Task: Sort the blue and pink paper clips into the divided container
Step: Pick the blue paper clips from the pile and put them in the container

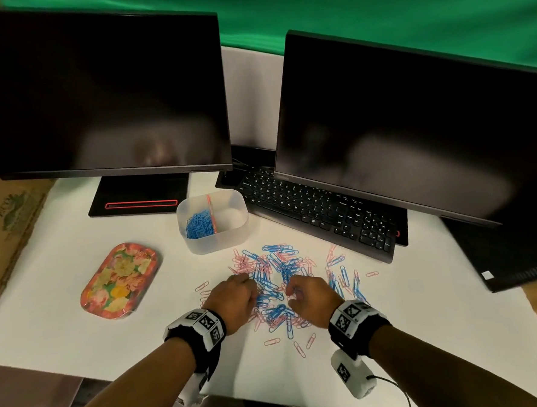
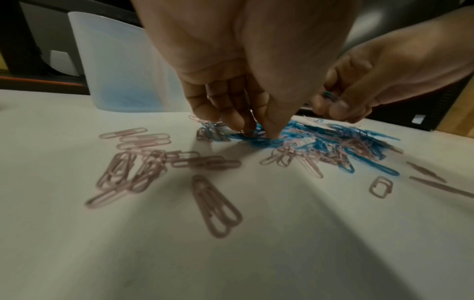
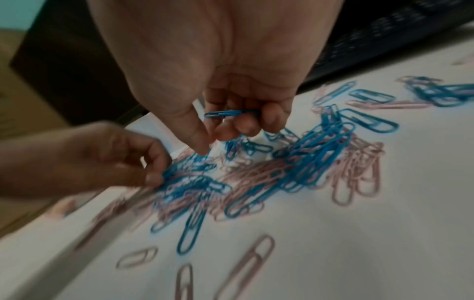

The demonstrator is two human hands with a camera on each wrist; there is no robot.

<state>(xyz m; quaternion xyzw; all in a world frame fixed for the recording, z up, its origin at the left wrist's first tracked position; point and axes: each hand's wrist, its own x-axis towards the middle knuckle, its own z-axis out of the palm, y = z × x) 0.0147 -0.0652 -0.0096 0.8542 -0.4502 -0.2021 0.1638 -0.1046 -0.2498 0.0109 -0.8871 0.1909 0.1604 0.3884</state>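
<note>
Right hand [image 3: 218, 85] pinches a blue clip [image 3: 231, 113]; left hand [image 2: 246, 67] fingertips [image 2: 271, 132] press into the mixed pile [image 1: 275, 284], grip unclear (clips prob. light, slippery, tangle-prone; lift by wire edges).

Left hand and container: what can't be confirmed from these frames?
- Left hand: its fingertips are buried in the clip pile; both wrist views blur, so a pinch is unclear.
- Container: the right compartment looks empty in the head view, but pale pink clips could escape notice.
- Right hand: holds blue clips; fingers hide the count.
</note>
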